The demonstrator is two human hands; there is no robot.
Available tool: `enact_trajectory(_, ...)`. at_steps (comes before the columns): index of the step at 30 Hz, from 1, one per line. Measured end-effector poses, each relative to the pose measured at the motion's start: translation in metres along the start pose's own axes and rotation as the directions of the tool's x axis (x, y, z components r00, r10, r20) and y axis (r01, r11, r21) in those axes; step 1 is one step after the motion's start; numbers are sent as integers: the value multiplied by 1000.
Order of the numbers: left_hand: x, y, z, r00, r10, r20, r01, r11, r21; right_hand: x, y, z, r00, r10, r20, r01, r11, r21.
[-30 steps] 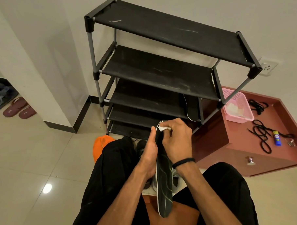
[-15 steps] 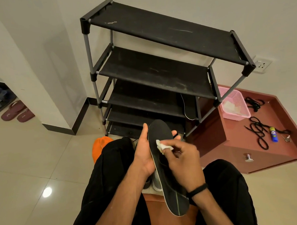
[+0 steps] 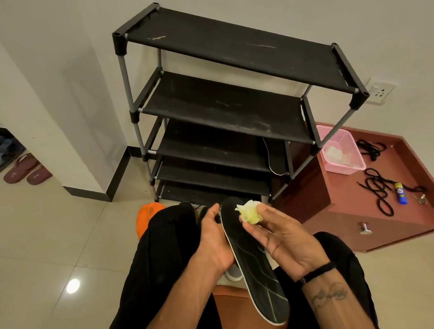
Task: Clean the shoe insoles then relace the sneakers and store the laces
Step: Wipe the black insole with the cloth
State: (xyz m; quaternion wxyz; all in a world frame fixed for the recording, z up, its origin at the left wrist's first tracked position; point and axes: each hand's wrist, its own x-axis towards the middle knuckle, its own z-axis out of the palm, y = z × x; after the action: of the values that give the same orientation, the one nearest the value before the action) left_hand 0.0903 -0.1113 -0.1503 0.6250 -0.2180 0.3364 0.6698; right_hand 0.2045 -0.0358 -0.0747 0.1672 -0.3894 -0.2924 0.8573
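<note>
Lighting even, moderately bright, from an overhead source. One round glare spot on the glossy floor tiles (image 3: 72, 285) at eight o'clock. Soft shadows fall beneath the shoe rack (image 3: 233, 109). Wide-angle distortion bows lines toward all edges. Focus acceptable; slight softness at the periphery.

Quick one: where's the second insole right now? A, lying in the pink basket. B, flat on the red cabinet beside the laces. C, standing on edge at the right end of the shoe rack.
C: the second insole stands on edge at the right end of the shoe rack, while the left hand holds the other.
</note>
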Motion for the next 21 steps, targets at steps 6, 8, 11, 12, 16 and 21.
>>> enact_trajectory(6,-7,-1,0,998,34,57,-36,999,33,4,0,-9,914,-406,-20,283,672,-685)
enact_trajectory(8,-5,2,-1,998,68,17,-68,997,31,7,-2,-10,839,-543,33,293,399,-869)
enact_trajectory(11,-6,0,-2,998,62,21,-63,996,55,12,0,-5,774,-615,149,285,128,-950)
enact_trajectory(12,-6,-2,-2,998,53,43,-55,997,57,16,2,-3,766,-613,194,277,42,-960)
enact_trajectory(16,-6,-8,2,990,51,129,-60,996,62,30,19,2,747,-568,345,255,-235,-938)
enact_trajectory(21,0,-8,-5,986,93,136,-104,991,78,36,36,5,709,-562,425,264,-347,-900)
